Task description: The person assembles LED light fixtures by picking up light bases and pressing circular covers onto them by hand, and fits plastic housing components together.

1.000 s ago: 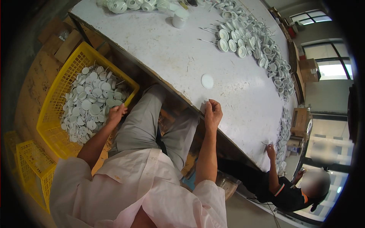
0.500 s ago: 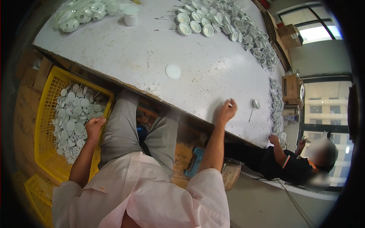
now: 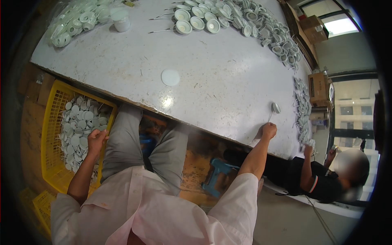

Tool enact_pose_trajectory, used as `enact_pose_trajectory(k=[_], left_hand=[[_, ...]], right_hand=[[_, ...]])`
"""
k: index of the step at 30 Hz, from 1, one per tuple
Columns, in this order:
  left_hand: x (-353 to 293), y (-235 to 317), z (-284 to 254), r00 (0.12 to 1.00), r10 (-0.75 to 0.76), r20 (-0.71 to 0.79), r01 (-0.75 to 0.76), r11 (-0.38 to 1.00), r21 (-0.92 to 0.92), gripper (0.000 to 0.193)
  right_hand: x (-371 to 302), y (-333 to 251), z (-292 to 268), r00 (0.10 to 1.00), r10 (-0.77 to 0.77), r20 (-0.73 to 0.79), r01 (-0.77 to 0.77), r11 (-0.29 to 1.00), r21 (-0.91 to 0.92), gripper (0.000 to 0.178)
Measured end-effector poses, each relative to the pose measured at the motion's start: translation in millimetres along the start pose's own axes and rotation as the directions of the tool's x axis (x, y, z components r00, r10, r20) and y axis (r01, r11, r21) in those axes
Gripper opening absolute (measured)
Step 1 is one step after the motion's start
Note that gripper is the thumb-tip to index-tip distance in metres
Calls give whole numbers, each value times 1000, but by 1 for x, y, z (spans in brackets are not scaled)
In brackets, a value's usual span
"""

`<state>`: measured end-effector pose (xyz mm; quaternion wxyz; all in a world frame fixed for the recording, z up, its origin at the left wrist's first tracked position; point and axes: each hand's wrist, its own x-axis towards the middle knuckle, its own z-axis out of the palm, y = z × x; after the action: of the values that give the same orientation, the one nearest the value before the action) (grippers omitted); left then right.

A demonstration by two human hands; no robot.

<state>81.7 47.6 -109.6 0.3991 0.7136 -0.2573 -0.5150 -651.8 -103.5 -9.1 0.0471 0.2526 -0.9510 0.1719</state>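
My right hand (image 3: 269, 130) is over the right part of the table, its fingers closed at the end of a thin lead. The lead runs up to a small white round lamp fitting (image 3: 276, 108), which appears tilted on the tabletop. My left hand (image 3: 97, 139) is at the inner side of a yellow plastic crate (image 3: 50, 122), by my thigh. Its fingers are curled together; whether anything is in them is hidden. Many white round pieces with leads (image 3: 75, 124) fill the crate. A flat white disc (image 3: 170, 77) lies alone near the middle of the table.
Rows and heaps of white lamp fittings (image 3: 212, 25) line the table's (image 3: 122, 61) far and right sides. At the far left are a bag of pale rings (image 3: 77, 24) and a white tub (image 3: 121, 22). A co-worker (image 3: 304, 173) sits right. A blue stool (image 3: 216, 177) stands below.
My right hand has moved right across the table and reached the lamp fitting's lead. My left hand stays by the crate, its fingers curled. The whole view has shifted slightly.
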Motion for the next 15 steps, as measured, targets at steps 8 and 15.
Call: enact_pose_trajectory(k=[8,15], left_hand=[[-21,39,71,951,159,265,-191,976,101,33],[-50,66,127,845,191,500,-179,981,-73,28]], right_hand=[[-107,-10,-17,871,-489,50,476,864,166,21],[-264,-28,-41,706,-707,32,613,634,472,16]])
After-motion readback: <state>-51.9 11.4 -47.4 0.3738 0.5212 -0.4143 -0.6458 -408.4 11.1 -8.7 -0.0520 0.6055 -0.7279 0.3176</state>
